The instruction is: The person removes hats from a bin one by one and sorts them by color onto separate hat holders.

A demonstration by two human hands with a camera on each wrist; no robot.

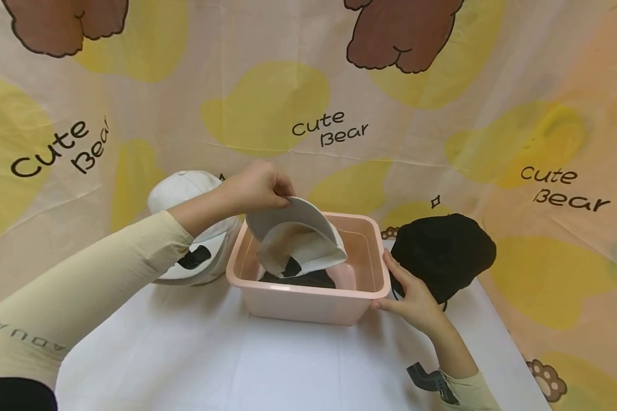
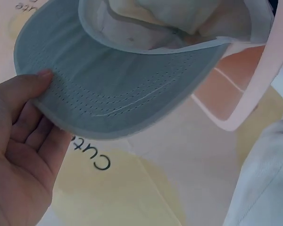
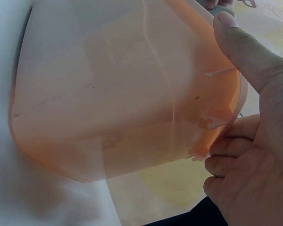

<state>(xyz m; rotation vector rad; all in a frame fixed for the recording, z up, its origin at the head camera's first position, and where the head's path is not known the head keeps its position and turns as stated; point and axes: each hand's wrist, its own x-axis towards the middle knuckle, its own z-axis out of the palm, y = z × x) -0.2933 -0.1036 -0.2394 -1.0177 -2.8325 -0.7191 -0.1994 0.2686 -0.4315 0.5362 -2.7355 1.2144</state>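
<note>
My left hand (image 1: 259,185) pinches the brim of a white cap (image 1: 313,254) between thumb and fingers. In the left wrist view, the brim's grey stitched underside (image 2: 113,89) faces the camera. The cap tilts with its hollow toward me, its lower part inside a pink plastic bin (image 1: 298,305). Beneath it, dark fabric (image 1: 313,279) lies in the bin. My right hand (image 1: 413,299) grips the bin's right end. In the right wrist view, the thumb (image 3: 240,42) lies along the rim and the other fingers curl against the end wall.
Left of the bin, white caps (image 1: 182,188) sit stacked, a black patch showing on one. A black cloth hat (image 1: 442,254) stands close behind my right hand. The bin rests on a white tabletop (image 1: 195,354), before a printed cloth backdrop (image 1: 267,114).
</note>
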